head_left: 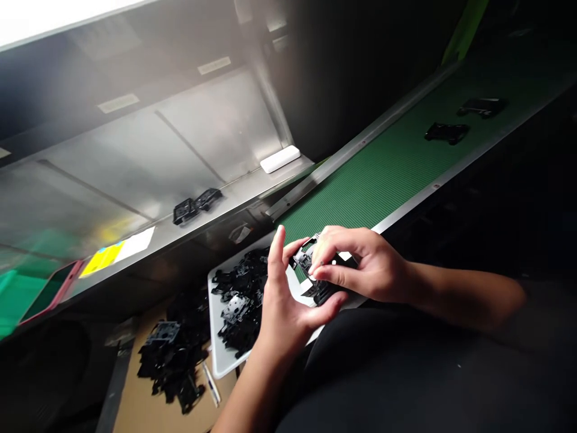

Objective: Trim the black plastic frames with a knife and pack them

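A black plastic part (322, 290) with openings and lighter inner pieces is held in front of the body. My left hand (288, 300) grips it from below and the left side, thumb along its lower edge and one finger pointing up. Over its top, my right hand (360, 261) pinches with thumb and forefinger at the part's middle; what the fingertips hold is too small to make out. Just left of my left hand, a white tray (215, 337) holds a heap of black parts (241, 300) with a light grey piece on it.
A green conveyor belt (360, 186) runs to the upper right, bearing two black parts (446, 133). On the metal shelf (238, 192) lie black parts (196, 205), a white case (280, 159) and yellow notes (103, 258). More black parts (174, 367) and a pen (211, 383) rest on cardboard (130, 397).
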`<state>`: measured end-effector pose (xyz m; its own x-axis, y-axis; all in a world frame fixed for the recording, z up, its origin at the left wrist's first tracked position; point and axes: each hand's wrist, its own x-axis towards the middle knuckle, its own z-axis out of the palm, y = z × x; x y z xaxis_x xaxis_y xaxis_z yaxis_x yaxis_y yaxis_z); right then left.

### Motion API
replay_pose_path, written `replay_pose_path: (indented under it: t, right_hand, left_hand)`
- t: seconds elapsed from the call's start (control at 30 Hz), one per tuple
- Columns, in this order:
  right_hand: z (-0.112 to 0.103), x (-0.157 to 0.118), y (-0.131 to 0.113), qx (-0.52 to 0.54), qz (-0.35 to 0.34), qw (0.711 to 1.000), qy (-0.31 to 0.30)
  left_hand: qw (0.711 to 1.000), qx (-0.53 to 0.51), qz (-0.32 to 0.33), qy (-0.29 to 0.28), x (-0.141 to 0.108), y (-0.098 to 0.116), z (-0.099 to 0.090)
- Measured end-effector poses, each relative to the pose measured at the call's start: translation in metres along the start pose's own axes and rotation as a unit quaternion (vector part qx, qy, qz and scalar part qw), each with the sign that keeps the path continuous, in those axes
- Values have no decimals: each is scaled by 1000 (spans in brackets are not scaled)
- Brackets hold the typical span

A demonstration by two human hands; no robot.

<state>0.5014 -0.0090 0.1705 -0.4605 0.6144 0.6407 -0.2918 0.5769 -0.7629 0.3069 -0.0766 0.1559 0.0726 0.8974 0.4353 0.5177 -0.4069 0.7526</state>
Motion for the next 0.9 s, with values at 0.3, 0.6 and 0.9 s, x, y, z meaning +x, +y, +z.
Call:
replay_pose_path:
  t: [0.3,0.6,0.9]
  right_hand:
    - [70,25,5,-33,3,999,-14]
    - [134,37,2,-72,-26,996,-50]
    - [198,40,-1,-123,-108,983,-87]
  left_hand:
    - [1000,19,17,14,-23,-23,-65]
    - [996,64,48,31,-56,-41,-120]
    - [994,97,51,19,-88,-55,-170]
